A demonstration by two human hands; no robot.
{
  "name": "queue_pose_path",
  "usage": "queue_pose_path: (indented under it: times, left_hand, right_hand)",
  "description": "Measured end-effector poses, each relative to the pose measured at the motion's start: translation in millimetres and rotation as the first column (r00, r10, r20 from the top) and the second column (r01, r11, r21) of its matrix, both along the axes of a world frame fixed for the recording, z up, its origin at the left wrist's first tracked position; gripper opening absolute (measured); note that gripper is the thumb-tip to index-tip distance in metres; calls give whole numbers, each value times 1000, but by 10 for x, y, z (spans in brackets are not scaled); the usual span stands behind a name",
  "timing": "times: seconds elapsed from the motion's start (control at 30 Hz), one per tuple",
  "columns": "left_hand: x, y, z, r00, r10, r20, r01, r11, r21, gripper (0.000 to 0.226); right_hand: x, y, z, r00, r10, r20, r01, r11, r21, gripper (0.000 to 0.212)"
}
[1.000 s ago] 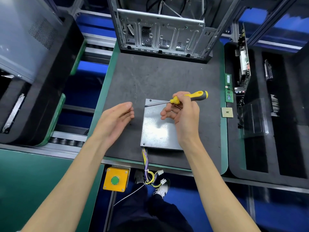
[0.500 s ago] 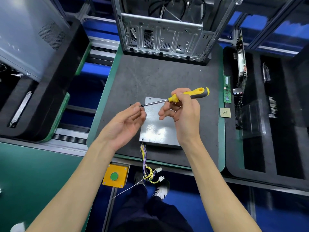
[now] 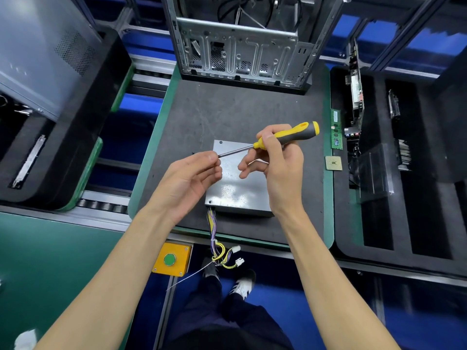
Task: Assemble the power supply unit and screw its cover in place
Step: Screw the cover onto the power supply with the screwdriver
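Head view: PSU (image 3: pixel 237 183) sits centre frame on the dark mat (image 3: pixel 227 114), near its lower edge. It's a flat grey sheet-metal box w/ a speckled, slightly glossy cover and a small screw at the upper-left corner. A yellow/purple wire bundle (image 3: pixel 214 238) exits the lower-left corner and hangs off the mat edge, ending in white plastic connectors.

Right hand (image 3: pixel 280 162) grips the screwdriver (image 3: pixel 283 137) just above the PSU: yellow/grey moulded handle, thin steel shaft pointing left. Left hand (image 3: pixel 192 178) is palm-up, fingertips pinched at the shaft tip; whether a screw is between them is too small to tell.

Mat is matte and scuffed, w/ a green border. Bare steel PC case (image 3: pixel 240 54), stamped and perforated, stands at top centre. RAM stick (image 3: pixel 336 130) and square CPU (image 3: pixel 333 163) lie on the right border. Yellow box w/ green button (image 3: pixel 170 259) below mat.
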State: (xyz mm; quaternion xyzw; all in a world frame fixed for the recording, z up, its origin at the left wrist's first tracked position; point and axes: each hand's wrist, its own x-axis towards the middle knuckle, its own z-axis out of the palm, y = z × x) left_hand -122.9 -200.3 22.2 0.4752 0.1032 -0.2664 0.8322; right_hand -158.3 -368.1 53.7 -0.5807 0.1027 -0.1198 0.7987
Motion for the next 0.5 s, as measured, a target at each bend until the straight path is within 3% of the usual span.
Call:
queue_pose_path:
  times: [0.3, 0.5]
  left_hand:
    - [-144, 69, 116, 996, 6, 93, -18, 992, 125, 23]
    - [-374, 329, -169, 987, 91, 134, -149, 835, 529, 11]
  right_hand:
    - [-91, 68, -68, 997, -54, -48, 58, 996, 74, 13]
    - [-230, 109, -127, 990, 141, 32, -125, 949, -291, 10]
